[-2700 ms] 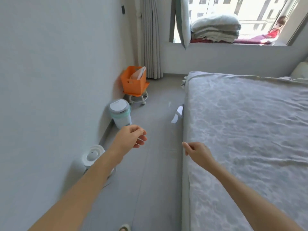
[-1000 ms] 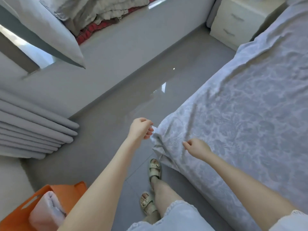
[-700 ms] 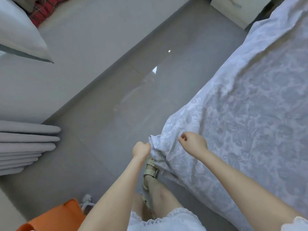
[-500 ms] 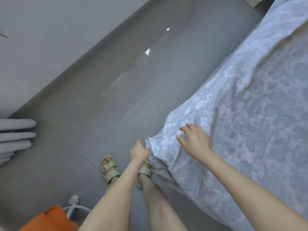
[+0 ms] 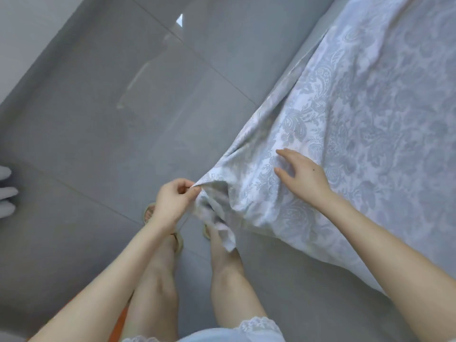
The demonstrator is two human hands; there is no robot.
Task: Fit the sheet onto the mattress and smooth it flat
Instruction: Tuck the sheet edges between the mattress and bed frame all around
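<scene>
Saw glossy grey floor tiles (image 5: 74, 144) filling the left and centre of the frame, crossed by thin grout lines, with a small bright triangular reflection (image 5: 180, 20) near the top edge and a pale wall (image 5: 24, 25) in the upper left corner. Noted rounded grey curtain folds (image 5: 6, 191) at the left edge, pale sandals (image 5: 148, 214) below centre, an orange sliver (image 5: 120, 324) and a white lace-edged hem (image 5: 256, 327) along the bottom.

Soft daylight, floor (image 5: 123, 119) glare, wide-angle distortion

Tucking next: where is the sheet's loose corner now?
The corner sits centre of the head view, pinched by the left hand, left of the right hand, above the feet.
</scene>
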